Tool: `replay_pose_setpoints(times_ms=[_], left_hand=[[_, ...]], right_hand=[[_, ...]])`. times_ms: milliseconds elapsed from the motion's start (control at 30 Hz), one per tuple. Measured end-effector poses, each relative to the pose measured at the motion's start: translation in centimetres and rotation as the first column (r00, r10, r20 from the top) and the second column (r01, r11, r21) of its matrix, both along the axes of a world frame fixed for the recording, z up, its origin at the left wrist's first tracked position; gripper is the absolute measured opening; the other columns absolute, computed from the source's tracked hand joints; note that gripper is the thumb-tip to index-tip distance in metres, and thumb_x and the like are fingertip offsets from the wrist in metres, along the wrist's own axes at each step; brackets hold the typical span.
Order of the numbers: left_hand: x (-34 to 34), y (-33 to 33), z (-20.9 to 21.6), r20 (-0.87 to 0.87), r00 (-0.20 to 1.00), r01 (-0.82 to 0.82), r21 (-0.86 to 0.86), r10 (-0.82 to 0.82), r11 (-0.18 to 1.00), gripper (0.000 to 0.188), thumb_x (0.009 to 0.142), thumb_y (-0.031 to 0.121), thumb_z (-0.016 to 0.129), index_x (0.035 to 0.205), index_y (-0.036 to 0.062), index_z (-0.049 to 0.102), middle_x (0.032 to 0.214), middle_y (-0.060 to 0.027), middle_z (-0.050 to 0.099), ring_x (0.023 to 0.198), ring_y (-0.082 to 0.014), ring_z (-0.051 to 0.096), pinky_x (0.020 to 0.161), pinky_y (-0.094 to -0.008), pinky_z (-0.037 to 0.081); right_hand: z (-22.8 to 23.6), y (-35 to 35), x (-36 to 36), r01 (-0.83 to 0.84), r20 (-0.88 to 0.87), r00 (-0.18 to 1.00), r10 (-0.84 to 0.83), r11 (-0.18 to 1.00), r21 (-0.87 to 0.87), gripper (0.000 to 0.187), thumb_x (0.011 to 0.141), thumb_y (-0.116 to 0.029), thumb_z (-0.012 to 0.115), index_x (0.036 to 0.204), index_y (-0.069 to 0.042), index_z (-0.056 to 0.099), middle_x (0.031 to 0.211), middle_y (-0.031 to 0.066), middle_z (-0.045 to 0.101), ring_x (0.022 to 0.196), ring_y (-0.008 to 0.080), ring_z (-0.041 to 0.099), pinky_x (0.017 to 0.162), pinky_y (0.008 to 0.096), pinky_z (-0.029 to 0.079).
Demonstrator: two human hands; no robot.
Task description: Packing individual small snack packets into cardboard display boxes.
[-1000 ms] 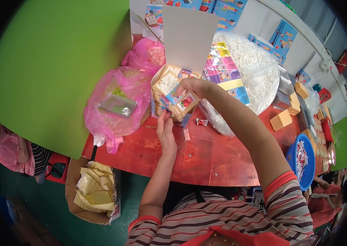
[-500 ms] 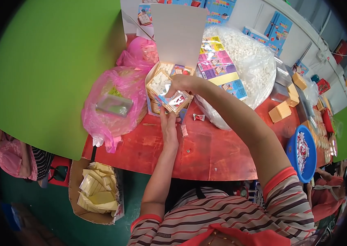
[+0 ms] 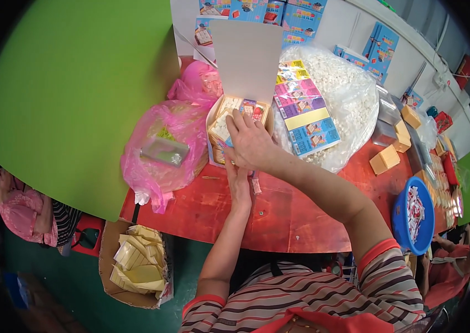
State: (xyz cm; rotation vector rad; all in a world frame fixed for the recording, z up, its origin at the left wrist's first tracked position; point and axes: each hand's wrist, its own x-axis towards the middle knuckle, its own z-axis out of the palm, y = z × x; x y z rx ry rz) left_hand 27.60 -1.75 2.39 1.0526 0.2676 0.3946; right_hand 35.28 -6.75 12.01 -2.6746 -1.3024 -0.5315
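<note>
An upright white-lidded carton (image 3: 215, 155) stands at the table's far middle, packed with small tan trays of white pieces under clear film. My right hand (image 3: 252, 145) reaches over its front, its fingers bent down on a film-covered tray pack (image 3: 221, 129) at the carton's left side. My left hand (image 3: 239, 186) is raised at the carton's front, below my right hand. Its fingertips are partly hidden there, so I cannot tell what they grip. A small pink-and-white wrapped packet (image 3: 256, 186) lies on the table beside my left hand.
Left of the carton, a pink plastic bag (image 3: 154, 144) bears a clear tray (image 3: 165, 151). To the right, printed sheets (image 3: 307, 119) rest against a big clear bag of white pieces (image 3: 346, 94). A blue basin (image 3: 430, 222) of wrapped packets and tan blocks (image 3: 385, 160) stand farther right.
The tray pack that both hands held tilted above the carton's front is now lower, largely behind my right hand. My right hand has turned its fingers down over the contents. The view has shifted slightly.
</note>
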Motion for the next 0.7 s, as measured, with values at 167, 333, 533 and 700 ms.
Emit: replay_pose_setpoints(times_ms=[167, 333, 533, 700], left_hand=[[0.3, -0.2, -0.9, 0.064, 0.997, 0.035, -0.037, -0.033, 0.999, 0.073, 0.093, 0.020, 0.055, 0.152, 0.0026, 0.015, 0.129, -0.0109, 0.044, 0.105, -0.0172, 0.049, 0.091, -0.0290, 0.041], [0.1, -0.9, -0.3, -0.053, 0.998, -0.037, -0.101, 0.031, 0.994, 0.071, 0.093, 0.018, 0.054, 0.151, 0.0034, 0.015, 0.140, -0.0136, 0.039, 0.114, -0.0198, 0.048, 0.097, -0.0314, 0.040], [0.0, -0.9, -1.1, 0.048, 0.997, -0.055, -0.201, 0.066, 0.978, 0.078, 0.089, 0.014, 0.058, 0.151, 0.0046, 0.013, 0.144, -0.0117, 0.036, 0.129, -0.0213, 0.041, 0.105, -0.0336, 0.036], [0.3, -0.3, -2.1, 0.031, 0.999, -0.012, -0.158, 0.017, 0.987, 0.072, 0.085, 0.014, 0.059, 0.147, 0.0056, 0.024, 0.137, -0.0077, 0.043, 0.122, -0.0180, 0.046, 0.101, -0.0329, 0.038]], right_hand=[[-1.1, -0.5, 1.3, -0.077, 0.061, 0.995, 0.078, 0.997, -0.012, 0.079, 0.076, -0.032, 0.070, 0.134, 0.010, 0.038, 0.135, 0.0270, 0.040, 0.118, 0.0380, 0.047, 0.098, 0.0448, 0.042], [-1.3, -1.3, 1.7, -0.170, 0.073, 0.983, 0.170, 0.985, -0.004, 0.078, 0.075, -0.032, 0.070, 0.134, 0.008, 0.040, 0.136, 0.0259, 0.041, 0.119, 0.0378, 0.046, 0.099, 0.0439, 0.041], [-1.5, -1.8, 1.4, -0.353, 0.158, 0.922, 0.353, 0.935, -0.028, 0.077, 0.069, -0.031, 0.074, 0.130, 0.007, 0.044, 0.133, 0.0227, 0.044, 0.116, 0.0355, 0.048, 0.099, 0.0422, 0.044], [-2.2, -1.8, 2.4, -0.338, 0.001, 0.938, 0.346, 0.913, 0.227, 0.085, 0.069, -0.029, 0.073, 0.136, 0.006, 0.034, 0.129, 0.0255, 0.044, 0.116, 0.0410, 0.048, 0.100, 0.0463, 0.043]])
